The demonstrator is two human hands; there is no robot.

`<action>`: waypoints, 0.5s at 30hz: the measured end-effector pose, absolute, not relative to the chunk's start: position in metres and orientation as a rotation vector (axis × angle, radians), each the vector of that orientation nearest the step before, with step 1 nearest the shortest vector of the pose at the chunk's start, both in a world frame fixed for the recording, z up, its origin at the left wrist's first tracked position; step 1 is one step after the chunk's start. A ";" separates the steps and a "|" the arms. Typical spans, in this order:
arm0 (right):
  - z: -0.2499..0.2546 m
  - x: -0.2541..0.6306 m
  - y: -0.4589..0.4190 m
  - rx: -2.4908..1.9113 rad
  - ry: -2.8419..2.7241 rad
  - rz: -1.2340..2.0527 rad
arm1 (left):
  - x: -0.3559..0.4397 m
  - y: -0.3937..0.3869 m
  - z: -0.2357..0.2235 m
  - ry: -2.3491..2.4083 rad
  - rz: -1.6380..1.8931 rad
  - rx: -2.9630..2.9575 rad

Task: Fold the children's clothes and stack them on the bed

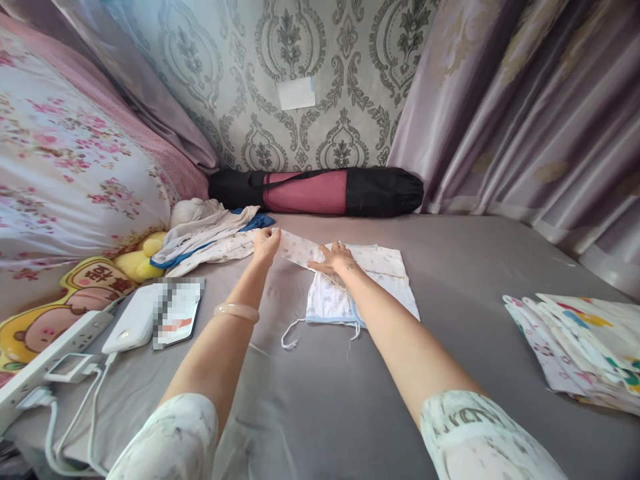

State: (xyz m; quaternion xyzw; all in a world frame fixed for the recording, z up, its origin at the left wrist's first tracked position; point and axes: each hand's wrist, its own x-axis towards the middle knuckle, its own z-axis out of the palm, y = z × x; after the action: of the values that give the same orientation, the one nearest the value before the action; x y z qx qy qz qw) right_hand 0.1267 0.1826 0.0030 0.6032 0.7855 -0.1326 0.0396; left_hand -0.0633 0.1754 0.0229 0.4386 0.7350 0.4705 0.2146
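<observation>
A small white baby shirt (327, 305) with a faint print, a light blue hem and thin white ties lies on the grey sheet. My left hand (267, 244) is closed around the end of one sleeve (295, 249), which stretches out to the left of the shirt. Fingers spread, my right hand (336, 259) rests on the shirt near the base of that sleeve. Just beyond my left hand, a loose heap of baby clothes (207, 230) in white, beige and blue lies on the bed.
A stack of folded printed cloths (575, 347) lies at the right. Along the wall stretches a rolled mat in a black and red bag (305, 191). On the left are a phone (185, 320), a white power bank (133, 320), a power strip (60, 353) with cables, and a yellow cushion (65, 303).
</observation>
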 end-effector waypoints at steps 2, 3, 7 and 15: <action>0.002 0.128 0.185 1.843 2.419 -0.424 | -0.052 0.174 0.030 1.960 1.360 1.159; 0.002 0.129 0.185 1.833 2.423 -0.456 | -0.045 0.174 0.033 1.901 1.384 1.123; 0.010 0.148 0.186 1.851 2.511 -0.822 | -0.019 0.171 0.043 1.684 1.427 1.027; 0.020 0.211 0.164 2.243 1.843 -2.707 | 0.027 0.170 0.044 1.530 1.409 1.089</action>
State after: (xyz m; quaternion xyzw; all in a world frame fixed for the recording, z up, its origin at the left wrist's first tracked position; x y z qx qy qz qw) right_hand 0.2112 0.1642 0.0199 0.5174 0.4251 -0.6243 -0.4024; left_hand 0.0271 0.1700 0.0437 0.4276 0.6010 0.5536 0.3866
